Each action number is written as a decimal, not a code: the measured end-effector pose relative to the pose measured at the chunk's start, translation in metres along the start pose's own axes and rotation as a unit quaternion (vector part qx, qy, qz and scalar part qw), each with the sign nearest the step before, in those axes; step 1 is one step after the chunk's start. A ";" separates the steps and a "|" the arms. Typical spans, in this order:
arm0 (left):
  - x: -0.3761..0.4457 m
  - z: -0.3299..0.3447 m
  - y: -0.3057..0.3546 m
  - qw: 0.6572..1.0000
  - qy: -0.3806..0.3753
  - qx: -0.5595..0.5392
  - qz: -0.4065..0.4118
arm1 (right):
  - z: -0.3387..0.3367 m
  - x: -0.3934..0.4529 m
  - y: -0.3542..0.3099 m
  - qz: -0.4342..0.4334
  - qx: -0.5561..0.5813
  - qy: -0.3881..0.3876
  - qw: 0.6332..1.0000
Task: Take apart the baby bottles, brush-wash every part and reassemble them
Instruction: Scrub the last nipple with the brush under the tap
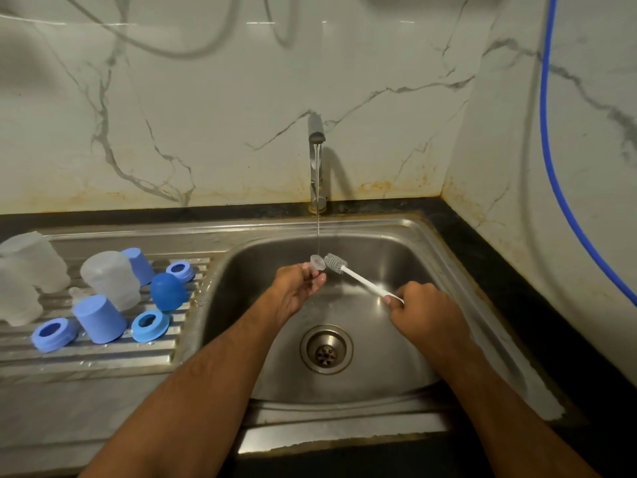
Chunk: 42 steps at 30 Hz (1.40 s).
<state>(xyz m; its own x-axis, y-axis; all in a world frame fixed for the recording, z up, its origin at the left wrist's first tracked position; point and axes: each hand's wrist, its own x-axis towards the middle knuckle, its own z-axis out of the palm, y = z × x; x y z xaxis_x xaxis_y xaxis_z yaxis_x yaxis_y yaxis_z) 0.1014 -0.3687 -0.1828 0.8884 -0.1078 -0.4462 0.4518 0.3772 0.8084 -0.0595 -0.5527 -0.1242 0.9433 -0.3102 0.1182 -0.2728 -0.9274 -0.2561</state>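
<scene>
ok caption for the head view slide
Left hand holds a clear nipple under running tap water while right hand scrubs with brush.

— What sort of place was it?
— A home kitchen: a stainless steel sink (pixel 396 232) with a ribbed draining board (pixel 103 353), set into the corner of a dark surface (pixel 489 243).
— Anything else?
— A tap (pixel 316 160) ran against marble-patterned wall tiles (pixel 206 115), stained along the bottom edge.

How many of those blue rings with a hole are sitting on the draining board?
3. One blue ring at the back near the basin, one in front beside the basin, one front left. Others could be hidden behind the cups.
</scene>
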 end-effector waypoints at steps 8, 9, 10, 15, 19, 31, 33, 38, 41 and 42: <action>0.002 -0.024 0.019 0.995 0.020 -0.102 0.010 | 0.000 -0.009 0.002 -0.014 0.031 -0.006 0.999; 0.003 -0.028 0.022 0.995 0.029 -0.099 0.015 | 0.000 -0.009 0.002 -0.019 0.037 -0.009 0.999; 0.002 -0.031 0.025 0.995 0.032 -0.093 0.018 | -0.001 -0.009 0.001 -0.023 0.044 -0.013 0.999; -0.004 -0.042 0.028 0.995 0.036 -0.087 0.023 | -0.002 -0.009 -0.007 -0.060 0.063 -0.019 0.996; -0.006 -0.037 0.038 0.996 0.018 -0.083 0.041 | -0.001 -0.002 -0.018 -0.083 0.082 -0.008 0.993; -0.004 -0.036 0.052 0.989 0.014 -0.114 0.088 | -0.005 0.023 -0.033 -0.158 -0.047 0.055 0.985; -0.002 -0.036 0.054 0.989 0.011 -0.116 0.095 | -0.002 0.024 -0.031 -0.167 -0.023 0.042 0.985; 0.004 -0.043 0.050 0.989 -0.011 -0.102 0.108 | 0.012 0.024 -0.032 -0.122 0.104 -0.028 0.987; -0.001 -0.042 0.057 0.986 -0.059 -0.092 0.127 | 0.007 0.021 -0.036 0.033 0.404 -0.211 0.890; 0.001 -0.039 0.058 0.984 -0.077 -0.106 0.123 | 0.001 0.023 -0.032 0.072 0.451 -0.259 0.851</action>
<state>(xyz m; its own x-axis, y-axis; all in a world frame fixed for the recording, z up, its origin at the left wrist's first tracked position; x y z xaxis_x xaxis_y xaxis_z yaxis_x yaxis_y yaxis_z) 0.1250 -0.3111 -0.1509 0.9777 -0.1220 -0.1708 0.2098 0.5917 0.7784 -0.0293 -0.5301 -0.1148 0.9329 -0.0566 -0.3556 -0.3569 -0.2764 -0.8923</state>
